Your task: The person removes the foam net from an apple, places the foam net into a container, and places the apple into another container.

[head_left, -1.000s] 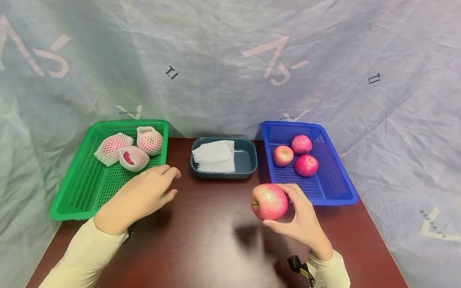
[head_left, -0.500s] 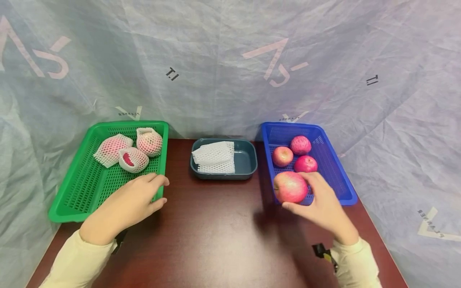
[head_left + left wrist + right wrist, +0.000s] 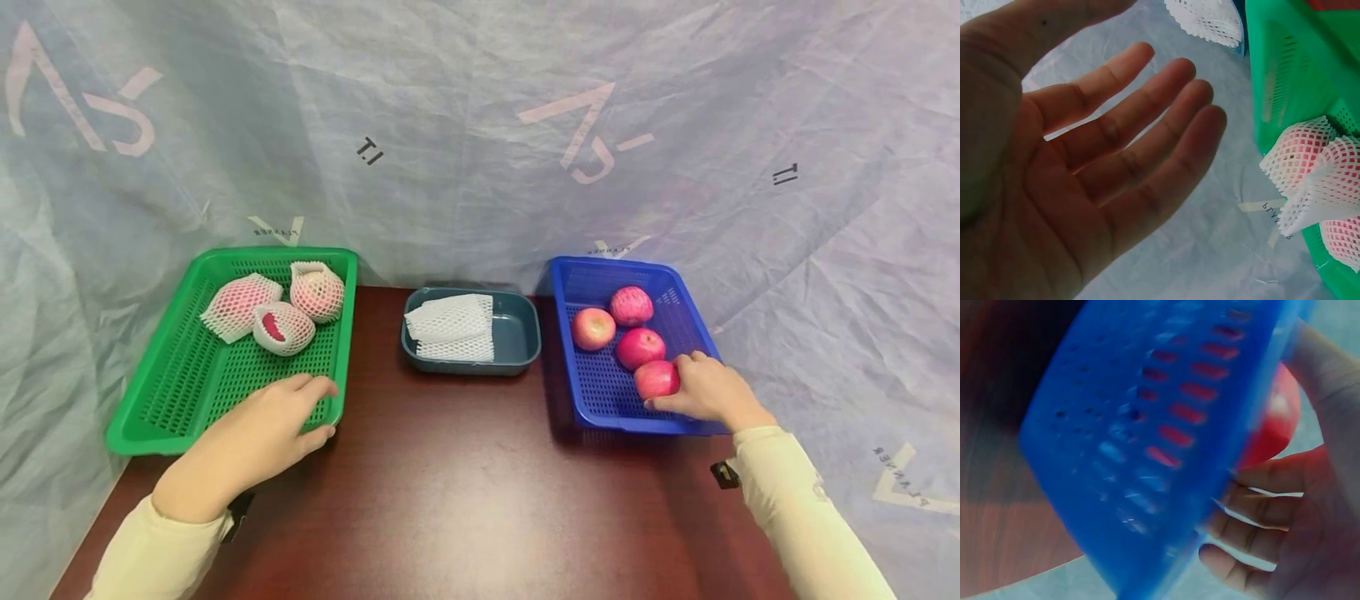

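In the head view my right hand (image 3: 708, 387) reaches over the near right side of the blue basket (image 3: 564, 333) and holds a red apple (image 3: 657, 380), thumb on the near side and fingers on the far side. That apple overlaps another red apple (image 3: 641, 348) inside. The basket wall hides part of the held fruit in the right wrist view, where a red patch of apple (image 3: 1279, 419) shows by the fingers. My left hand (image 3: 262, 433) hovers by the near right corner of the green basket (image 3: 345, 367), its palm bare and fingers loosely bent in the left wrist view.
Three apples in white foam nets, one of them a netted apple (image 3: 283, 328), lie in the green basket. A dark teal tray (image 3: 517, 333) with white foam nets (image 3: 453, 327) stands between the baskets on the brown table (image 3: 450, 500). Grey cloth (image 3: 465, 167) hangs behind.
My right hand has carried the apple rightward from above the table into the blue basket. My left hand has drawn back a little toward the lower left.
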`<move>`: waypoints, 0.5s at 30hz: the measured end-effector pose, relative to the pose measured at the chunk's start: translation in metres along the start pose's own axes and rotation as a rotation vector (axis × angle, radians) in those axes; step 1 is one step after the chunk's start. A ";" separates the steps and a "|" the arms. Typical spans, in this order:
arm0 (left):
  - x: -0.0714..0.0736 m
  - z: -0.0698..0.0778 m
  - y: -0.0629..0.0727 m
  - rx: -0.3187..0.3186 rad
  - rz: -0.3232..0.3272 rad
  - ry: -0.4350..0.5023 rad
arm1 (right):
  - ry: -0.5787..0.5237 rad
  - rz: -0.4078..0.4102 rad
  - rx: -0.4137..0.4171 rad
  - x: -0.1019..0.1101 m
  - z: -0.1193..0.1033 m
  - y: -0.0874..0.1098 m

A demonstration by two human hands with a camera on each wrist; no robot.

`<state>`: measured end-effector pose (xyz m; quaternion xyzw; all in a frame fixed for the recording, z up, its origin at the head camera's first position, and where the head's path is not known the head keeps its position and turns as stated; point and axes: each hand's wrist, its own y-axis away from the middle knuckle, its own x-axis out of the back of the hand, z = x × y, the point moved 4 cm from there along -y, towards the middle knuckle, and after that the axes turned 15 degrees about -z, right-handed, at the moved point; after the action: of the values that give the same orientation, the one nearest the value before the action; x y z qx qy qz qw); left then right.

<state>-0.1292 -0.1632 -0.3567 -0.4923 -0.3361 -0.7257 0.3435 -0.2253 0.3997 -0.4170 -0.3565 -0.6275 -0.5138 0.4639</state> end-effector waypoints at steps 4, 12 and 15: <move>-0.002 -0.002 0.003 0.013 -0.001 0.011 | 0.067 -0.102 -0.044 -0.009 0.009 -0.014; -0.006 -0.007 0.008 0.031 -0.013 0.032 | 0.097 -0.138 -0.061 -0.018 0.010 -0.019; -0.006 -0.007 0.008 0.028 -0.016 0.032 | 0.088 -0.137 -0.060 -0.017 0.008 -0.019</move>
<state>-0.1246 -0.1720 -0.3632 -0.4731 -0.3447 -0.7315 0.3497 -0.2398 0.4039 -0.4391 -0.3037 -0.6137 -0.5782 0.4437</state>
